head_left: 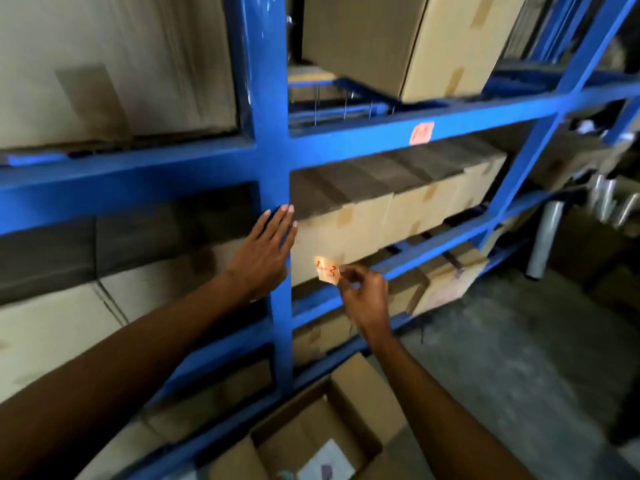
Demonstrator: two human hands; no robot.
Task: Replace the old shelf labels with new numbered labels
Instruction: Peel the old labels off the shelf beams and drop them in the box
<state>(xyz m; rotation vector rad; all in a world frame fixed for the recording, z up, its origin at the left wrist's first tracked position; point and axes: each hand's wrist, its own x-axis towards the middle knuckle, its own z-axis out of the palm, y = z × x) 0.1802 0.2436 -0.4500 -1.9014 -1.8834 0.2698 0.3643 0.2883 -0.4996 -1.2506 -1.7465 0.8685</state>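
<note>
Beside blue upright (273, 161), right hand (363, 292) pinching label (326, 269)

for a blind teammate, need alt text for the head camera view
A person's right hand pinches a small orange label with red writing in front of a blue shelf rack stacked with cardboard boxes. The left hand rests flat on the rack's upright; another orange label sticks to a higher beam.

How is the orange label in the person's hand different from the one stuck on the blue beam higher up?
The label in the right hand is loose, pinched by the fingers and curled; the label on the beam lies flat, stuck to the blue shelf frame. The held one reads roughly "1-3"; the stuck one's writing is too blurred to read. Both are orange with red handwriting.
</note>
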